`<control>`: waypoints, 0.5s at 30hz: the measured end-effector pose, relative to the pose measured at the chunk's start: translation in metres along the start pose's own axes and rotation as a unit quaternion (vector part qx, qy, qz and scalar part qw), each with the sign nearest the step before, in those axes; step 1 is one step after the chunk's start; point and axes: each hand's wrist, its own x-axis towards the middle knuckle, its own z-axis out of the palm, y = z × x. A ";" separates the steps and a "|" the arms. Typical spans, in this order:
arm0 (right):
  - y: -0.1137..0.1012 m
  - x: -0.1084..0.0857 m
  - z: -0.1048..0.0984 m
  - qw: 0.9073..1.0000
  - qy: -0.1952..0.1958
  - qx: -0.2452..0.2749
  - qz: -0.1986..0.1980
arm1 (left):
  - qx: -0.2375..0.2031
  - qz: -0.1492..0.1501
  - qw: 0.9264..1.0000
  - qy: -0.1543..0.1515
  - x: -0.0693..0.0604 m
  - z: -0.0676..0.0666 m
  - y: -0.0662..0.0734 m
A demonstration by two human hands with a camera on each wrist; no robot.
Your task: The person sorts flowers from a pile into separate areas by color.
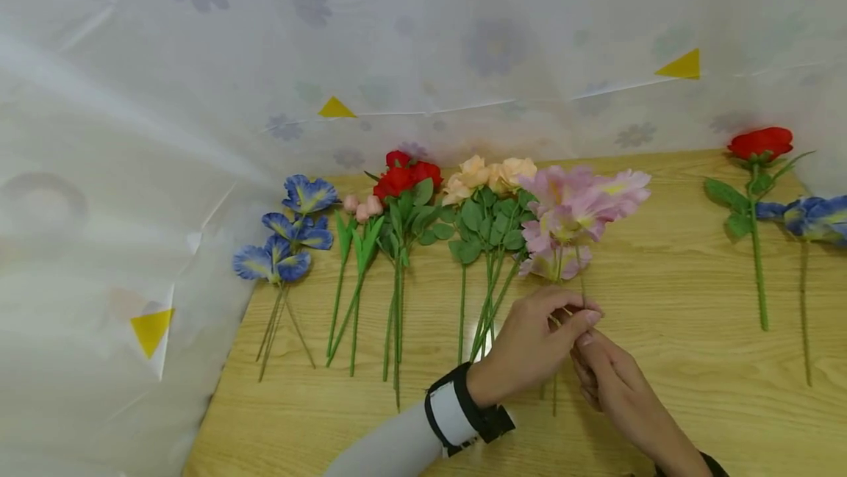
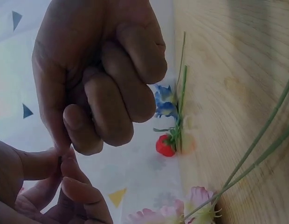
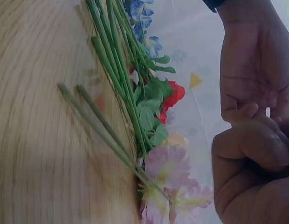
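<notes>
My left hand (image 1: 539, 341) pinches the thin stem of a pink flower (image 1: 618, 194) with a yellow centre, just below its bloom. Close against it, my right hand (image 1: 618, 385) has its fingers curled and its thumb and fingertip at the same stem. In the left wrist view the fingertips of the left hand (image 2: 65, 186) and right hand (image 2: 100, 70) meet, and they hide most of the held stem. Two more pink flowers (image 3: 165, 165) lie on the table beneath the hands, their bare stems pointing toward the person.
Left along the wooden table (image 1: 668, 300) lie peach roses (image 1: 492, 176), red roses (image 1: 404, 176), pink tulips (image 1: 362, 208) and blue flowers (image 1: 284, 231). A single red rose (image 1: 759, 142) and a blue flower (image 1: 817, 218) lie at the right. A pale curtain (image 1: 423, 36) borders the back and left.
</notes>
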 end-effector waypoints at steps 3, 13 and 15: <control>-0.002 0.000 -0.004 0.998 -0.013 -0.041 0.041 | -0.005 0.004 1.000 0.006 0.001 -0.002 -0.004; 0.001 -0.006 -0.068 0.968 -0.007 -0.192 0.160 | 0.034 -0.025 0.999 0.022 -0.001 -0.016 -0.021; 0.004 -0.012 -0.091 0.952 0.015 -0.241 0.190 | 0.055 -0.047 0.997 0.009 -0.002 -0.015 -0.026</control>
